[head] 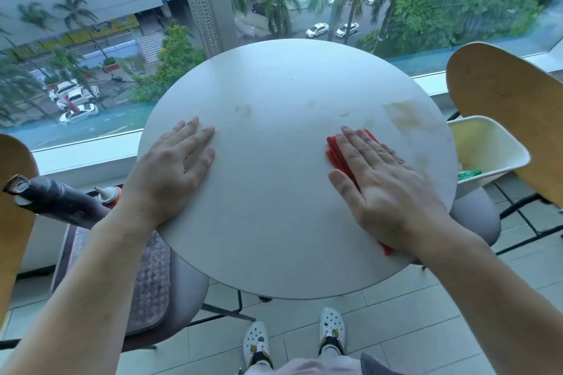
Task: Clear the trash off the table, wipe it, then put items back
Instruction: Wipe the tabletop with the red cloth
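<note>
The round white tabletop [274, 192] is bare: wiping stage. Right hand [384, 186], fingers flat and together, presses the red cloth [338, 155]; left hand [173, 167] braces, fingers spread. Brown stain [408, 116] beyond the right fingertips likely needs the next pass.

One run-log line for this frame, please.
phase: wiping | right hand: flat on red cloth | left hand: flat on table | stains: remain

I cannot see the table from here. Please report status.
Left hand flat on table, bracing. Right hand pressing red cloth. Brown stain far right, unwiped. Nothing in the way.
</note>
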Tool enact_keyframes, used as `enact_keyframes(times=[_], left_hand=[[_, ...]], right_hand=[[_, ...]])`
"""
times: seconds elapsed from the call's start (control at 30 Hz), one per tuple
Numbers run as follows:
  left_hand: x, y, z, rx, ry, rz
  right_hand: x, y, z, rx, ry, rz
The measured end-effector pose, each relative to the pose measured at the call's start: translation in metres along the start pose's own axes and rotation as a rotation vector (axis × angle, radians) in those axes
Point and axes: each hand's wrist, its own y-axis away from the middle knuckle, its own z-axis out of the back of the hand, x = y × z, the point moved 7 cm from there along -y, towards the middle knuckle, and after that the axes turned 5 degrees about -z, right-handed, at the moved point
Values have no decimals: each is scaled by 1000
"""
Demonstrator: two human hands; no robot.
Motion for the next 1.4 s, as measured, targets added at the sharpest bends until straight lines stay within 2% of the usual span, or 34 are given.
enact_keyframes(times=[0.2, 0.43, 0.8, 1.07, 1.4], left_hand=[[1, -1, -1, -7, 4, -7], [2, 0, -2, 11, -8, 2], [-7, 1, -1, 76, -137, 23], [-15, 7, -1, -9, -79, 162], [-17, 8, -6, -51, -81, 193]], right_hand=[[-13, -31, 4, -5, 4, -27], [15, -64, -3, -6, 13, -9], [39, -19, -8, -19, -31, 60], [-3, 13, -1, -50, -19, -105], [-68, -10, 11, -50, 13, -199]])
